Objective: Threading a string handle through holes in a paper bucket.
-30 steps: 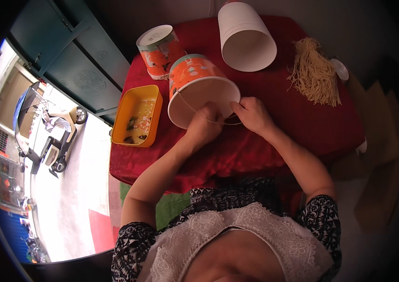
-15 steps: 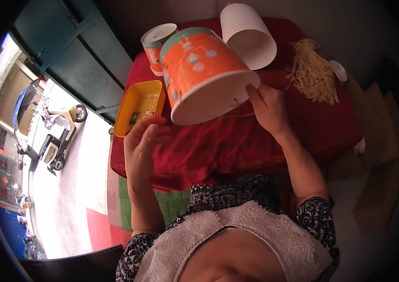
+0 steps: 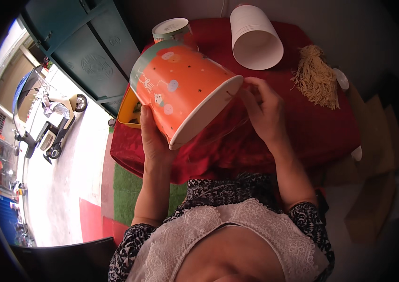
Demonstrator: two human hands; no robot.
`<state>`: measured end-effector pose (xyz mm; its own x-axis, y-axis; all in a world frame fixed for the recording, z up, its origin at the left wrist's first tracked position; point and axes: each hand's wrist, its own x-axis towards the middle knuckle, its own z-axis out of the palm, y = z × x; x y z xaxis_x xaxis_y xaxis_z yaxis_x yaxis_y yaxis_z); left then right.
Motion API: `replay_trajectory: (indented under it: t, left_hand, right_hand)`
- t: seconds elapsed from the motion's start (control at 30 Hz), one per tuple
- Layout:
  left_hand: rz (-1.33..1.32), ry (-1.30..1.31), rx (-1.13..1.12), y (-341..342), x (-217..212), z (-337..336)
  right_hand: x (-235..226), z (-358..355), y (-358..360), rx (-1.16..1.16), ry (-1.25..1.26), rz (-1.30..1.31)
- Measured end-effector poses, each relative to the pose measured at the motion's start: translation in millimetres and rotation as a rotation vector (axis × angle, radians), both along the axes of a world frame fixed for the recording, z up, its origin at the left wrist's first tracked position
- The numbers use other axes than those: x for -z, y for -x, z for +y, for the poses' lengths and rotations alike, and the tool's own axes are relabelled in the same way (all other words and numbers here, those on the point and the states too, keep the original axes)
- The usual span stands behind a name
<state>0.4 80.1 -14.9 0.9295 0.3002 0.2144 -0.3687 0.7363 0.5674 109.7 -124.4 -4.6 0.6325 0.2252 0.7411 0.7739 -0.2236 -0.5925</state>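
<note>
An orange paper bucket [image 3: 185,87] with a green band, cartoon figures and a white rim is tilted over the table, its mouth toward me and to the right. My left hand [image 3: 155,136] holds it by the lower left side, thumb on the outer wall, the other fingers hidden behind. At the right end of the rim, my right hand [image 3: 267,105] has its fingers bent together. What they pinch is too small to make out. Close to them, a small dark mark [image 3: 230,94] shows just inside the rim, and a faint thin strand hangs below.
A red cloth [image 3: 303,136] covers the table. Behind the bucket stand another printed bucket [image 3: 173,29] and a yellow tray [image 3: 126,112], partly hidden. White stacked buckets [image 3: 258,40] lie at the back, beside a bundle of beige cords [image 3: 317,77]. A green metal door [image 3: 86,51] is at left.
My left hand has moved in and taken hold of the bucket's side. The bucket has turned and shifted left, covering more of the yellow tray. My right fingers have bent in at the rim.
</note>
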Motion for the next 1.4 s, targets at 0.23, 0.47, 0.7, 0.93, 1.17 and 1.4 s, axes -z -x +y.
replay_trajectory:
  t: [0.23,0.47,0.7,0.93,1.17,1.4]
  left_hand:
    - [0.044,-0.178,-0.101,9,4,-25]
    - [-0.003,-0.429,-0.123,25,26,-41]
    - [0.13,-0.03,-0.112,15,4,-33]
    - [0.07,0.393,0.272,7,12,-8]
    - [0.121,0.13,0.046,-5,0,-27]
    - [0.046,-0.038,0.029,-10,4,-44]
  right_hand:
    - [19,15,13,0.166,-0.05,0.08]
    - [39,23,6,0.315,0.05,-0.134]
    - [36,6,1,0.092,0.063,-0.142]
    - [22,-22,-1,-0.323,-0.042,0.003]
    - [11,-13,15,0.182,-0.038,-0.159]
    - [3,6,63,-0.682,-0.153,0.468]
